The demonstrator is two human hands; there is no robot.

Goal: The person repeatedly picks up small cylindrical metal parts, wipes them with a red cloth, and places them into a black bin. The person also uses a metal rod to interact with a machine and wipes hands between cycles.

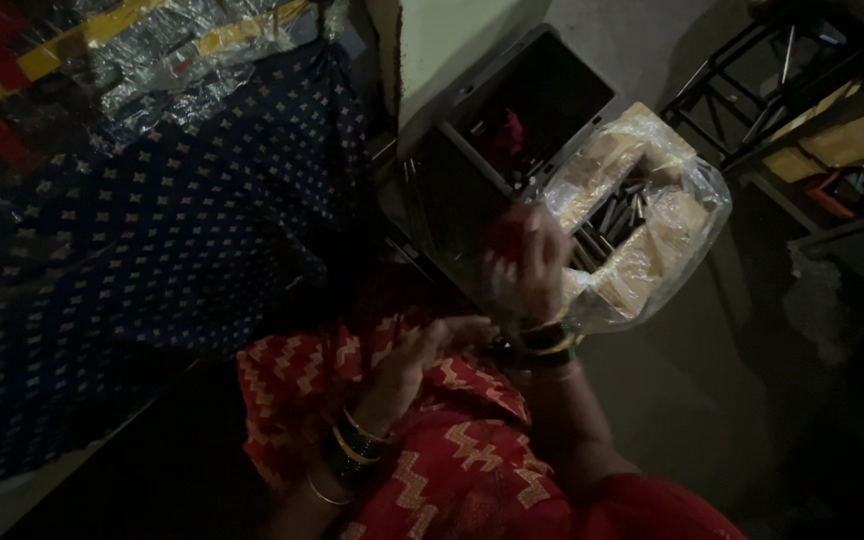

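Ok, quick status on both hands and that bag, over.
Right hand raised at clear plastic bag, grip unclear. Left hand open, palm up, apart from it. Dark metal pieces inside bag. Nothing between.

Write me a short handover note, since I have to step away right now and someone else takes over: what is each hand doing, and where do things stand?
Right hand: raised, fingers curled around a small dark red object; blurred, so what it is cannot be told.
Left hand: open, palm up, just below the right one, holding nothing visible.
Clear plastic bag beside the right hand lies open, with dark metal rods among tan blocks.
Grey metal box behind it is open, something pink inside.
Done: one piece in hand. Left: many rods remain in the bag.
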